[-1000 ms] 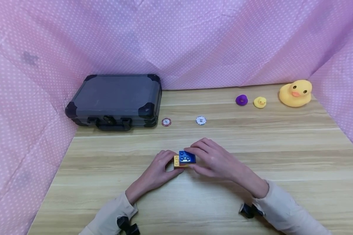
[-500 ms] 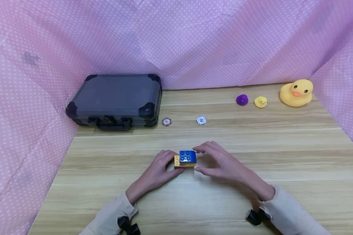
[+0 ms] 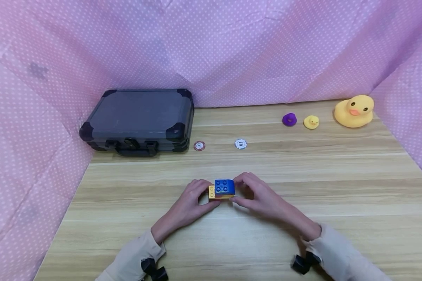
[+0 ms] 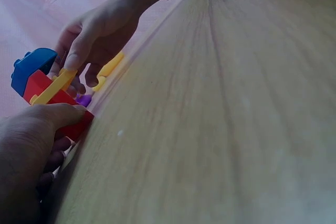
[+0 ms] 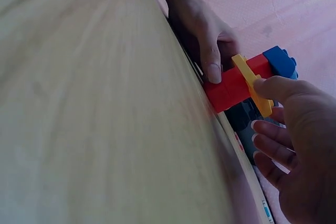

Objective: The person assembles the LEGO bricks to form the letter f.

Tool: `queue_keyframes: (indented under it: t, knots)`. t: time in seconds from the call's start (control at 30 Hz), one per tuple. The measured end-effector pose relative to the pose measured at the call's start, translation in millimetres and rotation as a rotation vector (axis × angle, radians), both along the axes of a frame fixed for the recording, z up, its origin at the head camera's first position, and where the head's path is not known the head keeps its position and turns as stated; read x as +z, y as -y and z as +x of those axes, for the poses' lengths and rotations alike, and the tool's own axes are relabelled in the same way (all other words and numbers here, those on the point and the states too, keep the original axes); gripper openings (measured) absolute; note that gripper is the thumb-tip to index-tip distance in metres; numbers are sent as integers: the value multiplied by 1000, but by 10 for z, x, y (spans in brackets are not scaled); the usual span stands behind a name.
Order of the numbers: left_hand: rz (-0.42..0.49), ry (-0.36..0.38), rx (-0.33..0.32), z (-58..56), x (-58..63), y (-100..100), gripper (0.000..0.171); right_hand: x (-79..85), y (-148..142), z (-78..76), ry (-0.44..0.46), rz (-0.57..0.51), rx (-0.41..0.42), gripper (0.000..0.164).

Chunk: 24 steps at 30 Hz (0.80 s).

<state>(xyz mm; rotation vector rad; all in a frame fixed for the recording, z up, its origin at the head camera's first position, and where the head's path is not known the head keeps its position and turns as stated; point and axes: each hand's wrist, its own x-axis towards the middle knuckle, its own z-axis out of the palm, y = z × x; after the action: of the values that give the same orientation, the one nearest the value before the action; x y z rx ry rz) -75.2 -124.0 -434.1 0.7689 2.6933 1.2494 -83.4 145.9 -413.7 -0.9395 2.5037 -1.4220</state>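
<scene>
A small toy brick stack stands on the table between both hands. Its top is a blue curved brick [image 3: 224, 187] with studs. Beneath it are red bricks [image 5: 230, 89], with a yellow plate [image 4: 52, 89] set between them and jutting out sideways. My left hand [image 3: 187, 205] holds the lower red part from the left, thumb on the near side. From the right, my right hand [image 3: 261, 199] pinches the stack at the yellow plate, its thumb on the near edge. Its forefinger is on the far side, and its other fingers hang loosely curled in the right wrist view.
A dark grey case [image 3: 140, 113] stands at the back left. Near it lie a red chip [image 3: 199, 146] and a white chip [image 3: 240, 144]. At the back right sit a purple duck [image 3: 289, 119], a small yellow duck [image 3: 311, 122] and a large yellow duck [image 3: 353, 113].
My right hand has come off the blue brick, drawn back to the right, then returned lower to the stack. The left hand has kept its hold.
</scene>
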Motion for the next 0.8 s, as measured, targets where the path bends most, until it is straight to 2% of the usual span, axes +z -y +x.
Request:
queue_keyframes:
  t: [0.17, 0.33, 0.5, 0.6, 0.8]
  knots:
    - [17, 92, 19, -14, 35, 23, 42, 3, 6, -8, 20, -14, -12, 36]
    - [54, 198, 67, -17, 113, 90, 52, 7, 14, -18, 56, -16, -30, 35]
    - [165, 276, 98, -20, 149, 146, 51, 4, 36, -45, 92, -25, -51, 35]
    - [219, 295, 109, -29, 149, 149, 44, -5, 50, -65, 96, -41, -58, 33]
    - [210, 275, 134, -55, 160, 112, 33, -24, 90, -91, 127, -78, -81, 29]
